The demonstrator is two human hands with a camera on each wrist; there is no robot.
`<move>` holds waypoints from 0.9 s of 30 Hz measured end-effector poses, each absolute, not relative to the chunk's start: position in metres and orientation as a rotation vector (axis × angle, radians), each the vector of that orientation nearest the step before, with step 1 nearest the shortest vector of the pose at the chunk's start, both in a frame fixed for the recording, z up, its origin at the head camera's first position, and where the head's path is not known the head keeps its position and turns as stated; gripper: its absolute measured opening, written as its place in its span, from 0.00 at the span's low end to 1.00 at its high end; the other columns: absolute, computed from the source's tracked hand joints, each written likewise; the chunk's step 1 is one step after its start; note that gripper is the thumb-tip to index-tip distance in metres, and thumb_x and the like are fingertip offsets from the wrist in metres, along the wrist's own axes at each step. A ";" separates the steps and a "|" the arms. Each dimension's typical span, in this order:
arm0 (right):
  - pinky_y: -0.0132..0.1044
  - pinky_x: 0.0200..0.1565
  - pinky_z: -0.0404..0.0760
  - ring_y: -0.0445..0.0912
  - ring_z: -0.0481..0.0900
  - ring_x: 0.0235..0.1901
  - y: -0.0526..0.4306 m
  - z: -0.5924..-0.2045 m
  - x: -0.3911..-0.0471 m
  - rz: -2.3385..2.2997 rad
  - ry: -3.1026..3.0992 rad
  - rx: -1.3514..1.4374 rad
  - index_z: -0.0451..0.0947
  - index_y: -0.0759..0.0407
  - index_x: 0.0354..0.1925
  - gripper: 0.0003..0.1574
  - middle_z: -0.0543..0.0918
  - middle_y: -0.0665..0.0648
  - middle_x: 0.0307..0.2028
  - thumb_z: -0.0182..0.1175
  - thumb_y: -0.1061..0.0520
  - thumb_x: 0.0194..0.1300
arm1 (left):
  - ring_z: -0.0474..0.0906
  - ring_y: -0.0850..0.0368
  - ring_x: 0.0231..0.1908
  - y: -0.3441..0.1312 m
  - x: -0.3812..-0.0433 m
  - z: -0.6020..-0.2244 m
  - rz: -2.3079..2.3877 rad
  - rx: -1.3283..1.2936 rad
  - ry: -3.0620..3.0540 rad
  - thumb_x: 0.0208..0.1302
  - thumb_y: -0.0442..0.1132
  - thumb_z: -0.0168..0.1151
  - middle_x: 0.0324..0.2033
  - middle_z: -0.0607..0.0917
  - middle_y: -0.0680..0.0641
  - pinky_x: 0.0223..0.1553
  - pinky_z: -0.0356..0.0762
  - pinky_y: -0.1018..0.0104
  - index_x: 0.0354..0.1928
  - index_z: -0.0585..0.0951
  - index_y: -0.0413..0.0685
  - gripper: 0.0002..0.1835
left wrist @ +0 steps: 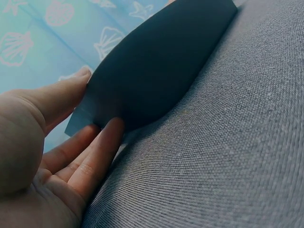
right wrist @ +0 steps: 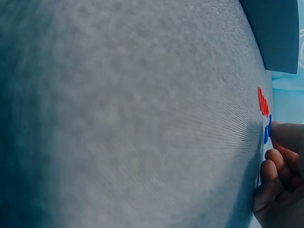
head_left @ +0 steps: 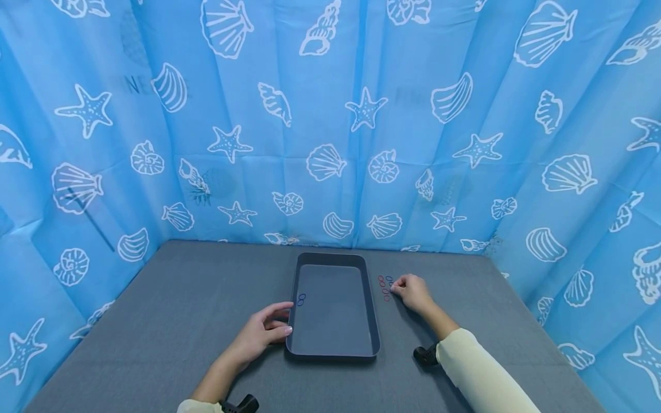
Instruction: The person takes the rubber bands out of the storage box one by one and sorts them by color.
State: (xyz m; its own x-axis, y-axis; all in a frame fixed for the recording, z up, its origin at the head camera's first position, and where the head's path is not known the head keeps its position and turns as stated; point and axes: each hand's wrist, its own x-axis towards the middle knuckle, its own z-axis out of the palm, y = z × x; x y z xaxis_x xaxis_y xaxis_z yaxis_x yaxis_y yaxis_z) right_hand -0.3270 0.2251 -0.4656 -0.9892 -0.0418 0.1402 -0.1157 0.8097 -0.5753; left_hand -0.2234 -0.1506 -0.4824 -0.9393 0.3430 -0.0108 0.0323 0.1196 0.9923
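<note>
Right hand (head_left: 415, 293) pinches a blue ring (right wrist: 270, 123), tray (head_left: 337, 312) at nine o'clock; left hand (head_left: 260, 329) touches the tray loosely. The ring looks light, bendy; hold its edge.

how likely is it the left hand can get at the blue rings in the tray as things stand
Probably yes: the left hand touches the tray close to the blue rings inside. Nothing covers them; only the tray's left wall stands between, which the hand could likely reach over.
</note>
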 end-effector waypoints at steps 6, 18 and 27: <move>0.35 0.22 0.65 0.44 0.68 0.20 0.223 -0.466 -0.327 0.868 -2.901 0.072 0.75 0.57 0.22 0.08 0.74 0.51 0.21 0.58 0.57 0.56 | 0.73 0.51 0.44 -0.151 -0.225 -0.483 1.898 0.363 2.167 0.54 0.40 0.59 0.53 0.68 0.42 0.40 0.74 0.61 0.59 0.64 0.53 0.28; 0.34 0.20 0.65 0.43 0.68 0.19 0.223 -0.466 -0.327 0.807 -2.890 0.036 0.75 0.58 0.21 0.08 0.74 0.51 0.20 0.58 0.58 0.55 | 0.73 0.49 0.44 -0.149 -0.217 -0.467 1.917 0.389 2.134 0.55 0.36 0.58 0.54 0.66 0.36 0.39 0.75 0.59 0.60 0.62 0.45 0.29; 0.34 0.20 0.65 0.44 0.68 0.19 0.222 -0.463 -0.323 0.816 -2.875 0.027 0.75 0.58 0.21 0.08 0.74 0.51 0.20 0.59 0.58 0.54 | 0.73 0.50 0.44 -0.148 -0.215 -0.465 1.898 0.368 2.159 0.55 0.38 0.58 0.53 0.66 0.38 0.40 0.74 0.60 0.59 0.63 0.48 0.28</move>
